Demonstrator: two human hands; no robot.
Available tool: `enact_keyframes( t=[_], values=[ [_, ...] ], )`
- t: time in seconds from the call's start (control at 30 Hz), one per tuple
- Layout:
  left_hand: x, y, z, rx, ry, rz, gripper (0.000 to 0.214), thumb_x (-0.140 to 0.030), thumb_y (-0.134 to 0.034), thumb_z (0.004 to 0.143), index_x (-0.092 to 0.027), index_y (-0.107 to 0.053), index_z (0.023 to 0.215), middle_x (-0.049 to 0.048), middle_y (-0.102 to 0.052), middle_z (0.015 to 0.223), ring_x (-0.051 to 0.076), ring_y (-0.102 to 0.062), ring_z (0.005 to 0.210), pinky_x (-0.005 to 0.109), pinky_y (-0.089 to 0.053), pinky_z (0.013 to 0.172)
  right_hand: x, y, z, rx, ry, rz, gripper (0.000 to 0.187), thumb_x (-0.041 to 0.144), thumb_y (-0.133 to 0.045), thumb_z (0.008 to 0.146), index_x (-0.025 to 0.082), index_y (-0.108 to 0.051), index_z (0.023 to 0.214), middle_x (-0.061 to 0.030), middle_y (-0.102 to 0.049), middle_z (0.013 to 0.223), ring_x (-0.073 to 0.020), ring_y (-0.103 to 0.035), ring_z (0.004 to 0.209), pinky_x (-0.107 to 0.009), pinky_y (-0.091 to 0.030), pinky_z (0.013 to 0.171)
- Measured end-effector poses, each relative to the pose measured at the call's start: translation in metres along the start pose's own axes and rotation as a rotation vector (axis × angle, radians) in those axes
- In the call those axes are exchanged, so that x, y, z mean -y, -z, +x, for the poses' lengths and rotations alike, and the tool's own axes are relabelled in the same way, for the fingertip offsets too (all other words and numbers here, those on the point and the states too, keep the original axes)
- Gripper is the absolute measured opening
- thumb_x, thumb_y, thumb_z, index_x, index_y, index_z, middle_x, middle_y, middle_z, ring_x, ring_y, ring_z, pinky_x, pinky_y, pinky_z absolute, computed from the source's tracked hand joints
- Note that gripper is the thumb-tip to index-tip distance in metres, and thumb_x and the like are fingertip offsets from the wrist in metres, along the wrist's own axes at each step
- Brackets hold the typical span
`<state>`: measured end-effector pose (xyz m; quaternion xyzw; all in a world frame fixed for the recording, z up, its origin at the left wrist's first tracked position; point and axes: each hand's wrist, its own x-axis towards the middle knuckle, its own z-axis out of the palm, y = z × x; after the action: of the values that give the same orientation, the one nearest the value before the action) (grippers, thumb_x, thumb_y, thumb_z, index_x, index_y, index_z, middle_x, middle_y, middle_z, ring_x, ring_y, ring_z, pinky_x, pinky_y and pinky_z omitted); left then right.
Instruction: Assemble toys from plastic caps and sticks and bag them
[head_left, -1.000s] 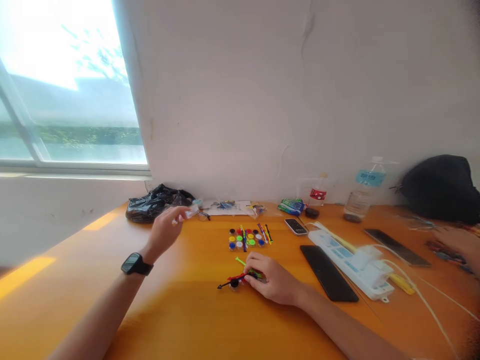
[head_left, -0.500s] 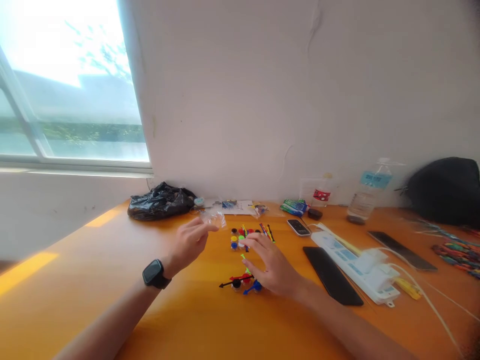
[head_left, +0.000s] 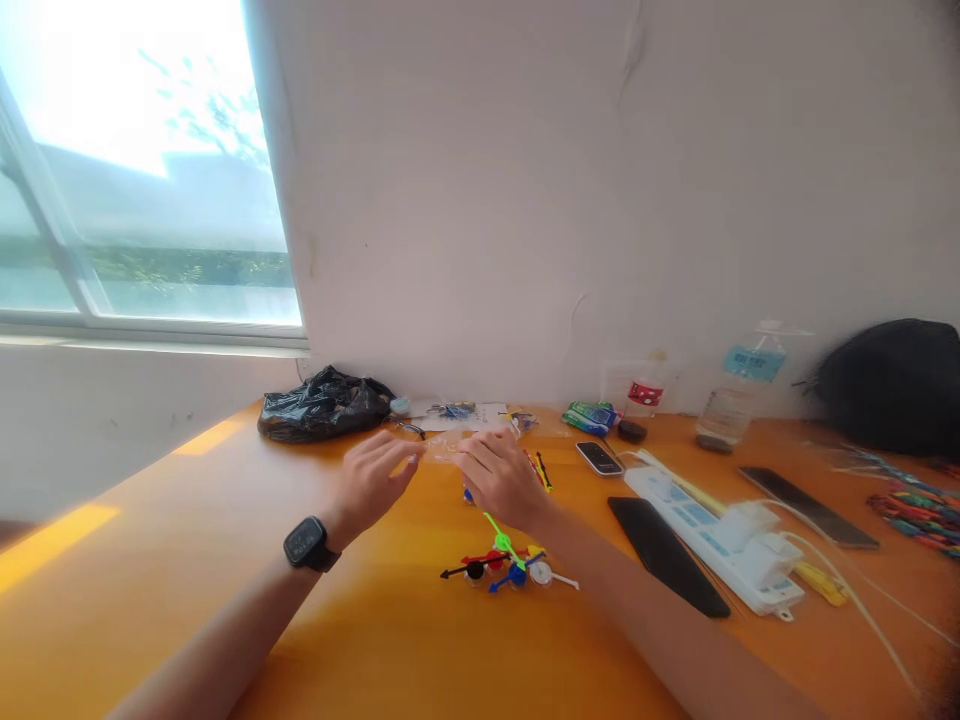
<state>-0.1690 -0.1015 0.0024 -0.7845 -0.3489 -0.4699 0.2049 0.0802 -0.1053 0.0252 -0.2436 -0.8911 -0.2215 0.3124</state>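
Observation:
My left hand [head_left: 373, 482], with a black watch [head_left: 307, 544] on the wrist, and my right hand [head_left: 501, 478] meet above the orange table [head_left: 225, 560]. Between their pinched fingertips they hold a small clear plastic bag [head_left: 444, 449]. Below my right hand lies a loose cluster of small colored pieces with thin sticks [head_left: 506, 565]: black, red, green, blue and white. A second group of colored discs and sticks [head_left: 538, 468] lies behind my right hand, mostly hidden by it.
A black plastic bag [head_left: 324, 403] lies at the wall on the left. Packets [head_left: 592, 415], a water bottle [head_left: 736, 400], two phones [head_left: 598, 457], a dark slab [head_left: 667, 556], a white power strip [head_left: 716, 530] with cables and a black bag [head_left: 892, 385] occupy the right side.
My right hand has left the cluster of colored pieces and risen to meet my left hand. Both now pinch the clear bag, which my left hand carried inward from the left.

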Motion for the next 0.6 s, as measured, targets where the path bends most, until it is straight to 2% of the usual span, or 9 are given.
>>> enact_keyframes(
  t=[0.13,0.3,0.37,0.43,0.5,0.6],
  values=[
    [0.009,0.0,0.001,-0.022,0.005,-0.036,0.016,-0.021,-0.064,0.095,-0.025,-0.074,0.083,0.0025,-0.078,0.085,0.02,-0.063,0.081,0.034,-0.054,0.077,-0.014,-0.002,0.012,0.024,0.01,-0.005,0.016,0.011,-0.05,0.095,0.019,-0.064,0.098,-0.0089,-0.068,0.103,-0.027,-0.052,0.106,-0.044,-0.031,0.093],
    [-0.005,-0.002,0.002,-0.05,-0.058,-0.136,0.013,-0.016,-0.065,0.093,-0.024,-0.07,0.084,0.0025,-0.076,0.089,0.02,-0.064,0.083,0.035,-0.054,0.079,-0.01,-0.005,0.032,0.087,0.049,0.009,0.021,0.012,-0.051,0.099,0.02,-0.068,0.107,-0.0082,-0.071,0.109,-0.0263,-0.049,0.113,-0.045,-0.03,0.096],
    [-0.011,0.001,0.003,-0.114,-0.024,-0.182,0.009,-0.018,-0.069,0.091,-0.025,-0.071,0.096,0.0052,-0.075,0.102,0.022,-0.066,0.095,0.038,-0.055,0.087,-0.007,-0.005,0.04,0.109,0.036,0.057,0.023,0.011,-0.052,0.099,0.021,-0.071,0.107,-0.0078,-0.073,0.105,-0.026,-0.05,0.113,-0.045,-0.032,0.096],
    [-0.012,0.006,0.006,-0.119,0.103,-0.295,0.033,-0.026,-0.074,0.089,-0.025,-0.067,0.121,0.0103,-0.069,0.125,0.026,-0.064,0.114,0.042,-0.053,0.097,-0.004,-0.003,0.048,0.087,-0.015,0.151,0.024,0.012,-0.053,0.1,0.022,-0.074,0.107,-0.007,-0.076,0.104,-0.0254,-0.053,0.113,-0.044,-0.034,0.096],
    [-0.009,0.012,0.009,0.027,0.274,-0.519,0.063,-0.036,-0.076,0.088,-0.027,-0.051,0.144,0.0145,-0.058,0.144,0.03,-0.058,0.128,0.046,-0.051,0.104,-0.002,0.003,0.054,0.042,-0.078,0.294,0.024,0.014,-0.054,0.1,0.023,-0.076,0.105,-0.0048,-0.079,0.103,-0.0228,-0.059,0.108,-0.042,-0.037,0.097],
    [0.002,0.017,0.009,0.458,0.442,-0.995,0.076,-0.054,-0.065,0.092,-0.03,-0.034,0.158,0.0162,-0.053,0.151,0.033,-0.056,0.133,0.05,-0.049,0.106,0.0,0.018,0.06,0.018,-0.134,0.519,0.021,0.014,-0.059,0.097,0.024,-0.078,0.098,-0.0009,-0.08,0.101,-0.0177,-0.068,0.096,-0.037,-0.043,0.097]
  ],
)
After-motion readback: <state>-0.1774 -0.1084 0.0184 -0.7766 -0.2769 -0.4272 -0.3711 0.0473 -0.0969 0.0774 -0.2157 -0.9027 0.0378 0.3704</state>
